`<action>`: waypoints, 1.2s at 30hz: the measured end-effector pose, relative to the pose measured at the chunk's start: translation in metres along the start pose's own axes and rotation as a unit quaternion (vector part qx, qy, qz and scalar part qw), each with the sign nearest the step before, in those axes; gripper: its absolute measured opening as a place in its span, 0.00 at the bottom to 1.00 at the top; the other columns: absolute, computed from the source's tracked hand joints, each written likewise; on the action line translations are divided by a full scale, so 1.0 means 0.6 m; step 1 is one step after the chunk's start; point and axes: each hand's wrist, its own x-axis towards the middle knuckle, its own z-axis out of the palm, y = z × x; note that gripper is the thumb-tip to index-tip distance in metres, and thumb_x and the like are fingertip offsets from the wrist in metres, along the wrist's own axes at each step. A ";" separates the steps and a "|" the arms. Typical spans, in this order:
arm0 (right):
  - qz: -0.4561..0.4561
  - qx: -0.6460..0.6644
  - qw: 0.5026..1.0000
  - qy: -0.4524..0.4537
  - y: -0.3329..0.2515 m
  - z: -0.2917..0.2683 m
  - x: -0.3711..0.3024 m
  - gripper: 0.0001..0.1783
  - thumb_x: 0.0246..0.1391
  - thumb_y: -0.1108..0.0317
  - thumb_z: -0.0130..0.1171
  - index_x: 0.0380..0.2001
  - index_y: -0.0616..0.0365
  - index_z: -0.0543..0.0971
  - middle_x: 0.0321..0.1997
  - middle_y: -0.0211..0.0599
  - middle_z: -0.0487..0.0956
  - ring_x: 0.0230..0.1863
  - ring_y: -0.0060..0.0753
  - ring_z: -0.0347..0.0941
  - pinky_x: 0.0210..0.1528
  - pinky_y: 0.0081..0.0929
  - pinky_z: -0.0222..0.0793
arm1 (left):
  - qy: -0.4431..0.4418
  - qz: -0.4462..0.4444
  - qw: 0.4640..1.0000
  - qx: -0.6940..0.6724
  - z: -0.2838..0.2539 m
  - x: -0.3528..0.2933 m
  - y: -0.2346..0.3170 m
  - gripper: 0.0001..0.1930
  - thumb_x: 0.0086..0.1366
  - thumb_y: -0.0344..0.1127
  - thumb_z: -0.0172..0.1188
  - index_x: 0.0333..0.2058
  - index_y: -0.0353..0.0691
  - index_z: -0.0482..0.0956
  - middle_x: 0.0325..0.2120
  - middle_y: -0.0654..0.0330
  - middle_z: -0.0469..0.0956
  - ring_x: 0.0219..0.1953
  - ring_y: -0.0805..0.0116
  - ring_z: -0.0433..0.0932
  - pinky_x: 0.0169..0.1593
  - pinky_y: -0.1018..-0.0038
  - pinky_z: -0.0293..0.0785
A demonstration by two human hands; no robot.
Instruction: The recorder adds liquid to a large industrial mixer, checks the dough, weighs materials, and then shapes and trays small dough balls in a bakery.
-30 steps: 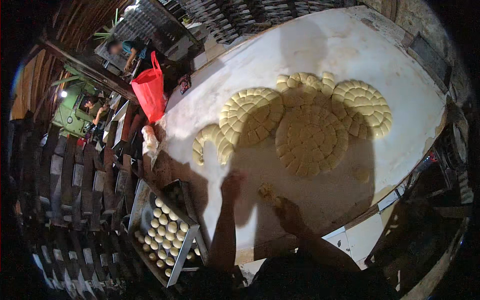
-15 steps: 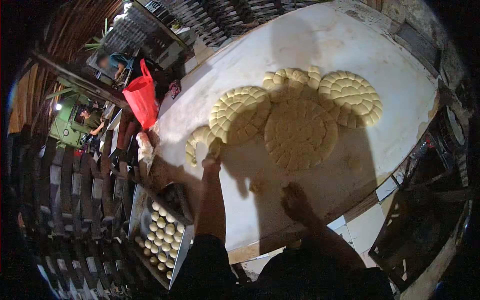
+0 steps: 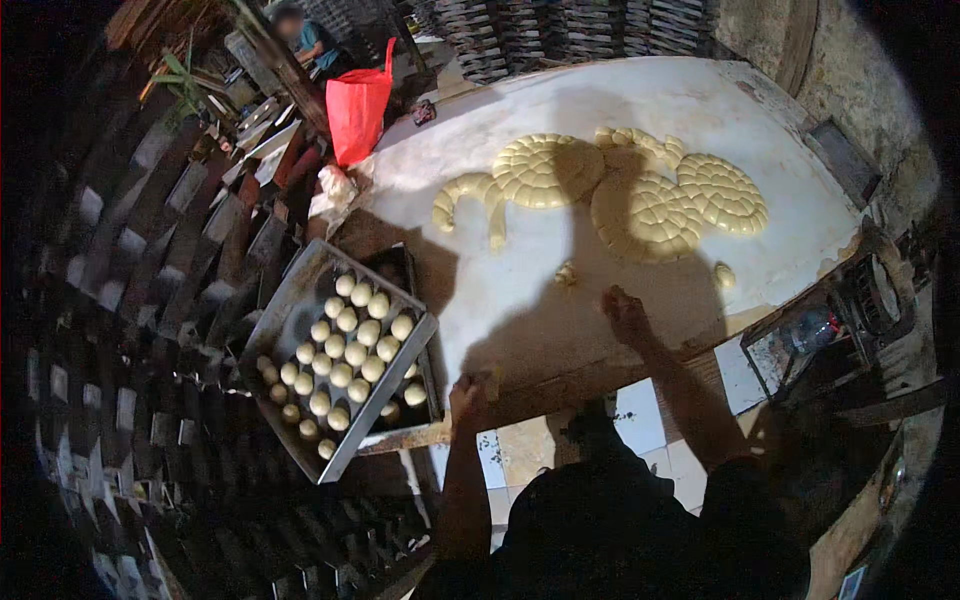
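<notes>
My left hand (image 3: 468,402) is at the table's front edge beside the tray, its fingers closed round what looks like a small pale piece of dough (image 3: 491,384), dim in shadow. Over the near part of the table, my right hand (image 3: 626,318) is closed; whatever it may hold is hidden. Beyond the hands lie scored dough rounds: one at left (image 3: 535,165), one in the middle (image 3: 665,222) and one at right (image 3: 722,192). A curved row of dough (image 3: 460,192) and a short dough strip (image 3: 497,228) lie left of them. Small dough lumps (image 3: 566,274) (image 3: 725,275) sit nearer.
A metal tray (image 3: 428,330) of round dough balls (image 3: 356,352) stands at the table's left corner, above another tray. A red bag (image 3: 357,112) is at the far left, near a seated person (image 3: 312,45). Dark metal equipment (image 3: 790,335) stands right of the table.
My left hand has drawn back from the dough strip to the front edge by the tray. My right hand remains over the near tabletop. The view has shifted, showing more of the tray.
</notes>
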 end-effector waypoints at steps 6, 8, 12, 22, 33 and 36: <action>0.084 0.064 0.984 0.145 -0.002 -0.086 -0.050 0.17 0.59 0.57 0.46 0.36 0.62 0.70 0.31 0.48 0.75 0.30 0.51 0.72 0.33 0.42 0.67 | 0.101 0.018 0.982 -0.158 0.064 0.027 0.118 0.18 0.63 0.49 0.51 0.37 0.38 0.74 0.22 0.59 0.74 0.24 0.63 0.71 0.30 0.70 0.68; 0.014 -0.045 0.993 0.104 0.053 -0.081 -0.096 0.15 0.57 0.58 0.48 0.34 0.62 0.70 0.32 0.49 0.73 0.32 0.51 0.70 0.34 0.45 0.66 | 0.081 0.028 0.990 -0.109 0.068 0.041 0.070 0.19 0.61 0.51 0.53 0.38 0.39 0.74 0.24 0.59 0.74 0.26 0.62 0.70 0.32 0.68 0.67; -0.249 -0.370 0.880 -0.162 0.104 -0.080 -0.089 0.13 0.47 0.63 0.55 0.32 0.62 0.68 0.34 0.48 0.66 0.35 0.52 0.64 0.40 0.53 0.61 | 0.055 0.067 0.987 0.138 0.028 0.074 -0.071 0.26 0.54 0.55 0.60 0.41 0.40 0.72 0.33 0.57 0.71 0.35 0.58 0.69 0.41 0.59 0.63; 0.002 -0.075 0.992 -0.098 0.031 -0.046 0.055 0.18 0.47 0.61 0.56 0.36 0.64 0.70 0.41 0.55 0.66 0.50 0.57 0.61 0.61 0.55 0.49 | -0.334 0.026 0.752 0.567 0.245 0.114 0.157 0.21 0.53 0.51 0.58 0.38 0.41 0.75 0.37 0.47 0.72 0.42 0.47 0.69 0.48 0.52 0.61; -0.051 -0.169 0.978 -0.107 0.069 0.015 0.038 0.20 0.48 0.62 0.54 0.41 0.66 0.72 0.50 0.55 0.68 0.57 0.59 0.59 0.63 0.54 0.47 | -0.066 0.044 0.916 0.394 0.220 0.123 0.150 0.13 0.57 0.40 0.54 0.38 0.41 0.75 0.37 0.52 0.74 0.46 0.51 0.69 0.56 0.58 0.60; -0.171 -0.193 0.931 -0.257 0.024 -0.021 -0.002 0.15 0.51 0.64 0.52 0.34 0.68 0.70 0.38 0.58 0.69 0.47 0.57 0.65 0.61 0.49 0.52 | -0.137 0.151 0.822 0.531 0.224 0.089 0.125 0.15 0.57 0.36 0.52 0.44 0.42 0.72 0.40 0.53 0.73 0.47 0.52 0.69 0.58 0.57 0.59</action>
